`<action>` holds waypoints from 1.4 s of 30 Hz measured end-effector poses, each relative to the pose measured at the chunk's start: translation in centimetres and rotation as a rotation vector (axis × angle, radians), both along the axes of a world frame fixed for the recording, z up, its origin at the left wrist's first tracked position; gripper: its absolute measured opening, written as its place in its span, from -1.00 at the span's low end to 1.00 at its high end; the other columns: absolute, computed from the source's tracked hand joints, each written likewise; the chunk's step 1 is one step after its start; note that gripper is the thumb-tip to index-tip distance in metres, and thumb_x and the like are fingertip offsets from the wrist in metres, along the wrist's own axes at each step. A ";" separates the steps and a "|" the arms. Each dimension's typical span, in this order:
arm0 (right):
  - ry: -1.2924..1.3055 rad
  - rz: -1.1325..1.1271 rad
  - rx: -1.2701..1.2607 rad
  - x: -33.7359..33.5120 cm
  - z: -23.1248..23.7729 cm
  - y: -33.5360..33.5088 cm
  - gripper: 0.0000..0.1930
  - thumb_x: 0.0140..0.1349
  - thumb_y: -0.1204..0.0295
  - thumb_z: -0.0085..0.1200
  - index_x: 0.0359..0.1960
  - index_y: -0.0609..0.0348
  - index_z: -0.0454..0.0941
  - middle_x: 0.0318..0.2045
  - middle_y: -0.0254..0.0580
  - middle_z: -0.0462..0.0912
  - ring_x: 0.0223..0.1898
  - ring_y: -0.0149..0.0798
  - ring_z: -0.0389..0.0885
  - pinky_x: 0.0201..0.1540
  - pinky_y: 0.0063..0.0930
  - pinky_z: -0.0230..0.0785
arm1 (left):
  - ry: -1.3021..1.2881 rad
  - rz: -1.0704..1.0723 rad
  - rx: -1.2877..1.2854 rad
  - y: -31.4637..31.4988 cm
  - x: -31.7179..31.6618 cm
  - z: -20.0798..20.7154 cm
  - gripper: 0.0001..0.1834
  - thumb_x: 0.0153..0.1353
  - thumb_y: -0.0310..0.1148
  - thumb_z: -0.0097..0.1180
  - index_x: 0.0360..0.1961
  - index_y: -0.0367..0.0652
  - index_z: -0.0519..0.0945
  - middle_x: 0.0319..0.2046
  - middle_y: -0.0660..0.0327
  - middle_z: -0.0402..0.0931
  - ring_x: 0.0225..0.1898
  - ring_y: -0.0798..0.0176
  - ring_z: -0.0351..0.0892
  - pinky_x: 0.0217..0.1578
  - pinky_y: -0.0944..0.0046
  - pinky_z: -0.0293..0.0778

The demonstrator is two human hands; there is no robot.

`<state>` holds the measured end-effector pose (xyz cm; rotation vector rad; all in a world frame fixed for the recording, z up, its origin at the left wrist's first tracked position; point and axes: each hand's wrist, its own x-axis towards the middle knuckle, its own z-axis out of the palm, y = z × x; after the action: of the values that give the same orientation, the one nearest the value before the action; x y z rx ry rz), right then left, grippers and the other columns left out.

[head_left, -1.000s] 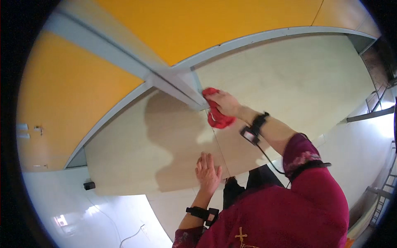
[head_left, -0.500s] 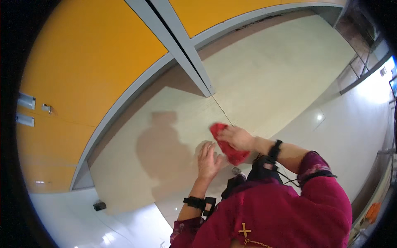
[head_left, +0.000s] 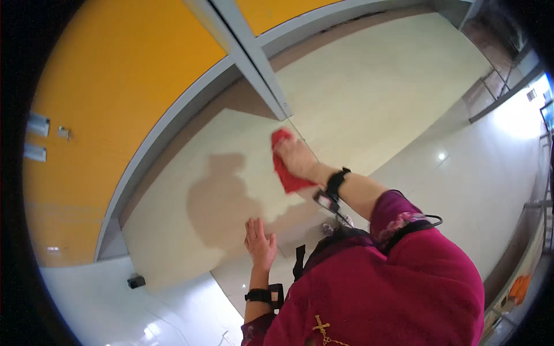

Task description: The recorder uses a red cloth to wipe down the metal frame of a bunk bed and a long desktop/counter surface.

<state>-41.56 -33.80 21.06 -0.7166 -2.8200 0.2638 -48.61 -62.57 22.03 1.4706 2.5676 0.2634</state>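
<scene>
A red cloth [head_left: 290, 183] lies bunched on the cream tabletop [head_left: 369, 104]. My right hand [head_left: 298, 158] presses down on it and holds it, fingers toward the partition post; the hand is blurred by motion. Lower and to the left, my left hand [head_left: 261, 248] is open at the near edge of the tabletop, fingers stretched out and holding nothing. Black straps go round both wrists.
A grey partition post [head_left: 259, 66] comes down to the tabletop beyond the cloth. Yellow panels [head_left: 133, 75] with grey frames stand along the far side. A small black box [head_left: 136, 281] sits on the floor at the left. An orange item [head_left: 519, 288] is at the far right.
My right hand and the red cloth have moved left and farther away, toward the post. My left hand has drawn back toward the near edge, down and left.
</scene>
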 end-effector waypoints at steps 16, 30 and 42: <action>0.208 -0.349 0.254 4.7 -1.2 7.6 -0.76 -0.09 0.34 0.11 -0.41 0.23 0.52 -0.40 -0.09 0.56 -0.20 -0.15 0.52 0.04 -0.26 0.27 | 0.019 0.070 -0.094 -0.2 -0.4 -0.5 -0.27 0.04 -0.22 0.10 0.25 -0.14 0.14 0.28 -0.08 -0.02 0.32 -0.15 -0.08 0.14 -0.15 0.07; -0.158 -0.188 0.255 -2.2 1.0 0.6 -0.54 0.13 0.18 -0.06 -0.06 0.30 0.38 -0.07 0.01 0.44 -0.01 -0.03 0.36 0.04 -0.24 0.24 | 0.030 -0.085 -0.069 -0.4 -1.3 1.4 -0.28 0.00 -0.14 0.15 0.19 -0.15 0.23 0.24 -0.06 0.08 0.26 -0.10 0.08 0.08 -0.10 0.19; -0.090 -0.282 -0.082 5.1 0.7 -11.0 -0.56 0.11 0.42 -0.14 0.07 0.25 0.32 0.02 -0.02 0.38 0.09 -0.03 0.29 0.12 -0.22 0.18 | -0.306 -0.368 0.164 -8.0 -9.1 0.5 -0.53 0.08 -0.28 0.12 0.00 -0.26 0.41 0.09 -0.06 0.31 0.15 -0.08 0.25 0.14 0.07 0.18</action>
<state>-36.50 -44.85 21.72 -1.1575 -2.7566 0.3064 -57.70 -70.58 22.49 1.7662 2.0356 0.6033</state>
